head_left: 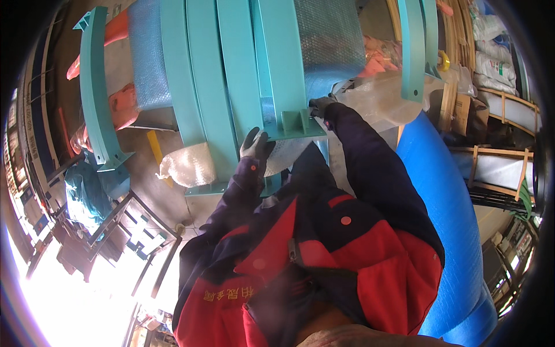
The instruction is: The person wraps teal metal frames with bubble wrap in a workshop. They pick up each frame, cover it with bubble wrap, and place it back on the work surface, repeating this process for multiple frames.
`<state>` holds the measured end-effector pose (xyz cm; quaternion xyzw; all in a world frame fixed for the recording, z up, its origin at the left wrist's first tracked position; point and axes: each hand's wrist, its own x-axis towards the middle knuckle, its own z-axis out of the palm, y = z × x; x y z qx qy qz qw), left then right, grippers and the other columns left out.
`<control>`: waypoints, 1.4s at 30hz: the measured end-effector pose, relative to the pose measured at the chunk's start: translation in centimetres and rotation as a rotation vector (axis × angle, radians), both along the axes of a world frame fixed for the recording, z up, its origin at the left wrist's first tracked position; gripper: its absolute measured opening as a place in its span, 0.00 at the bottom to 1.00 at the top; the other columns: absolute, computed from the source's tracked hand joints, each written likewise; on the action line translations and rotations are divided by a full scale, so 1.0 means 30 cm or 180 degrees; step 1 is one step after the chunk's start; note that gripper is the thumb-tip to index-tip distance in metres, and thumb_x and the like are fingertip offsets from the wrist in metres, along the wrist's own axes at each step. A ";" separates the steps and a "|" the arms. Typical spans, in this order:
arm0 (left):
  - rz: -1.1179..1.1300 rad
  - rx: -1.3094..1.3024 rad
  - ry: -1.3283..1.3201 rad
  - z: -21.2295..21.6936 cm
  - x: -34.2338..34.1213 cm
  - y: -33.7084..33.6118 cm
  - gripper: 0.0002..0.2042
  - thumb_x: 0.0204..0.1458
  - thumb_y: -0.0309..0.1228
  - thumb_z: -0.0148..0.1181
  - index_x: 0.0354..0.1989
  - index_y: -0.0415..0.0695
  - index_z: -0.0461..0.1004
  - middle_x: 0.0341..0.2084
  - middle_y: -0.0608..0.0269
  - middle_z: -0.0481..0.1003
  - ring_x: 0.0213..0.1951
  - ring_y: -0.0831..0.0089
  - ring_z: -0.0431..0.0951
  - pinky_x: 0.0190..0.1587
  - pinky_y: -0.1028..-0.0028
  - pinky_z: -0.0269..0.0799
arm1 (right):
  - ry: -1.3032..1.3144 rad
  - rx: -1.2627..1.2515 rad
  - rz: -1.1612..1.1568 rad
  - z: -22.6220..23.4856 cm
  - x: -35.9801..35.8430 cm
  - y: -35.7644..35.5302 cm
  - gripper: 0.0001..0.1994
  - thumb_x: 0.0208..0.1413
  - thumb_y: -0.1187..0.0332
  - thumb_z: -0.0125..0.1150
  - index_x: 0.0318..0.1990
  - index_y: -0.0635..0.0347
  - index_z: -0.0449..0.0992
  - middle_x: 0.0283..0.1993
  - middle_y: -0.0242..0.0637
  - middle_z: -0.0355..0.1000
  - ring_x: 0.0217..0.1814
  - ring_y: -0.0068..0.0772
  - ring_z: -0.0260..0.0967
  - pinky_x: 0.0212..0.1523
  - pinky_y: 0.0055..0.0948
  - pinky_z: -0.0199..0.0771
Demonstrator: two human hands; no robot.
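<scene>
Several teal-painted steel beams lie side by side in front of me, running away from my body. The nearest one, a steel beam (pixel 283 58), ends in a flat plate with small upright ribs. My left hand (pixel 254 144), in a pale, dark-marked glove, grips the left corner of that end plate. On the plate's right side my right hand (pixel 321 106), gloved too, is closed around the edge; part of its fingers is hidden. Bubble wrap (pixel 188 165) covers the end of a neighbouring beam at the left.
A shorter teal beam (pixel 92 87) stands apart on the left, another teal beam (pixel 412 52) on the right. A big blue wrapped roll (pixel 442 220) lies close by my right side. Wood-framed bundles (pixel 503 165) and white sacks (pixel 491 63) are at far right. A dark metal frame (pixel 139 214) stands at left.
</scene>
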<state>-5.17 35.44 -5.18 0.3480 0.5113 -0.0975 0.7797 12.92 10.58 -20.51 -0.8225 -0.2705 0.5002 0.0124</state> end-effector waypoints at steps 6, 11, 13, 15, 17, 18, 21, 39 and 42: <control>-0.0016 -0.0139 0.0015 -0.006 0.020 0.000 0.26 0.54 0.24 0.61 0.62 0.34 0.65 0.51 0.47 0.73 0.48 0.59 0.78 0.48 0.65 0.80 | -0.0313 -0.0169 -0.0704 0.087 0.024 0.139 0.18 0.61 0.58 0.54 0.57 0.48 0.75 0.53 0.41 0.77 0.60 0.43 0.73 0.63 0.44 0.64; -0.0336 0.0228 0.0058 0.005 0.006 -0.017 0.30 0.52 0.34 0.68 0.63 0.37 0.66 0.53 0.47 0.71 0.49 0.55 0.78 0.49 0.64 0.79 | 0.0023 0.0075 -0.0533 0.076 0.089 0.211 0.22 0.55 0.52 0.61 0.54 0.51 0.80 0.55 0.43 0.77 0.59 0.42 0.75 0.58 0.39 0.73; -0.1956 0.2073 -0.0003 0.034 -0.006 -0.015 0.34 0.50 0.37 0.70 0.64 0.40 0.65 0.55 0.44 0.69 0.51 0.55 0.77 0.52 0.63 0.77 | 0.0194 0.0045 -0.0934 0.044 0.108 0.200 0.22 0.53 0.51 0.63 0.51 0.52 0.81 0.54 0.44 0.77 0.57 0.43 0.75 0.55 0.38 0.75; -0.3133 0.3340 -0.0354 0.070 -0.006 -0.004 0.37 0.47 0.41 0.72 0.65 0.42 0.64 0.57 0.43 0.67 0.54 0.53 0.75 0.56 0.61 0.74 | 0.0080 0.0205 -0.1059 0.005 0.112 0.182 0.22 0.52 0.50 0.64 0.50 0.53 0.82 0.53 0.44 0.78 0.56 0.43 0.76 0.54 0.38 0.76; -0.3901 0.4108 -0.0615 0.095 0.021 0.014 0.41 0.44 0.44 0.73 0.66 0.44 0.63 0.60 0.42 0.65 0.58 0.49 0.71 0.60 0.57 0.70 | -0.0202 0.0292 -0.0852 -0.028 0.107 0.173 0.22 0.53 0.50 0.63 0.49 0.54 0.82 0.51 0.45 0.78 0.54 0.44 0.77 0.53 0.38 0.76; -0.4250 0.4070 -0.0842 0.097 0.044 0.017 0.38 0.45 0.47 0.70 0.64 0.45 0.66 0.59 0.48 0.68 0.61 0.47 0.67 0.62 0.55 0.66 | -0.0305 0.0533 -0.0782 -0.036 0.106 0.169 0.22 0.53 0.49 0.63 0.49 0.53 0.82 0.51 0.45 0.79 0.54 0.44 0.77 0.53 0.39 0.76; -0.5752 0.3953 -0.0952 0.079 0.134 0.035 0.31 0.50 0.50 0.65 0.61 0.48 0.69 0.58 0.55 0.71 0.59 0.52 0.71 0.59 0.56 0.70 | 0.0040 0.0627 -0.0632 -0.021 0.112 0.157 0.23 0.53 0.48 0.62 0.50 0.52 0.81 0.50 0.46 0.79 0.53 0.45 0.77 0.53 0.40 0.74; -0.5430 0.3479 -0.2004 0.428 0.176 0.095 0.18 0.52 0.36 0.63 0.51 0.47 0.74 0.42 0.58 0.76 0.45 0.55 0.79 0.47 0.60 0.76 | -0.0325 0.1980 -0.0065 -0.136 0.397 0.065 0.16 0.61 0.61 0.57 0.53 0.56 0.77 0.49 0.45 0.77 0.47 0.41 0.76 0.49 0.40 0.75; -0.5275 0.3475 -0.2149 0.434 0.171 0.106 0.14 0.55 0.35 0.59 0.48 0.46 0.74 0.40 0.57 0.76 0.43 0.55 0.79 0.45 0.59 0.76 | -0.0549 0.1804 -0.0387 -0.115 0.415 0.122 0.16 0.61 0.62 0.58 0.53 0.58 0.76 0.48 0.43 0.77 0.47 0.40 0.76 0.48 0.39 0.75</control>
